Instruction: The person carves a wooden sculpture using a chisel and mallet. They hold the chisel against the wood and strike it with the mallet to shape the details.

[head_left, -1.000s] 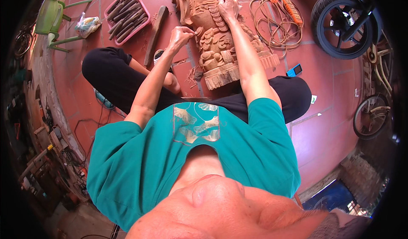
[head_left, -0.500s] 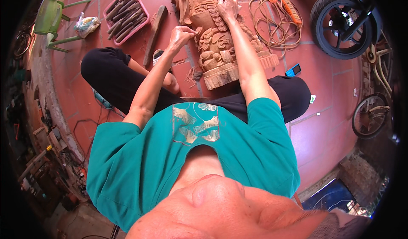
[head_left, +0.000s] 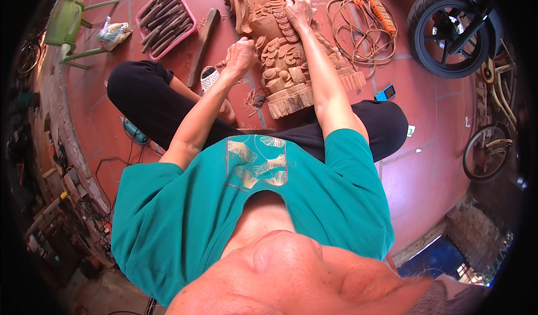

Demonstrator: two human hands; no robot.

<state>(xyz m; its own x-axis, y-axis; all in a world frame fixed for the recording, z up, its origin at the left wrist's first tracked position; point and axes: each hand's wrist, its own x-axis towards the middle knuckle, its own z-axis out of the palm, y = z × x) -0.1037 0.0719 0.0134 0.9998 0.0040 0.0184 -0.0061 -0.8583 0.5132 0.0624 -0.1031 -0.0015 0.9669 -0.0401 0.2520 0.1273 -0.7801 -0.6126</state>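
Sitting low on a red tiled floor (head_left: 431,119), in black trousers (head_left: 140,91) and a green shirt (head_left: 168,220) with pale leaf shapes on its front, with knees bent out to both sides and both arms stretched forward to a large carved wooden figure (head_left: 288,54). Lying straight ahead on the tiles, with its rough, flat base toward the lap and its far end running out past the top edge of the view. Touching its upper right part with the right hand (head_left: 300,10), back of the hand upward, just right of a row of overlapping round discs, with fingers bent against the carved surface; cannot tell of anything gripped beneath them. Holding the left hand (head_left: 241,54) close by the left edge of the carving, with fingers curled toward the palm in a loose fist; cannot tell whether clasping something small or clenched on nothing. Near the base, on the floor, small wood chips (head_left: 250,103). Left of the carving, a dark wooden bar (head_left: 204,46), a pink basket (head_left: 193,21) full of dark rod-like pieces (head_left: 165,21), then a plastic bag (head_left: 114,33) and a green stool (head_left: 61,21). Just beside the left forearm, a pale patterned slipper (head_left: 209,78), partly hidden. To the right, an orange power strip (head_left: 384,17) with tangled cable (head_left: 372,61), a black-tyred wheel (head_left: 417,35) and, near the right knee, a blue phone (head_left: 385,93).
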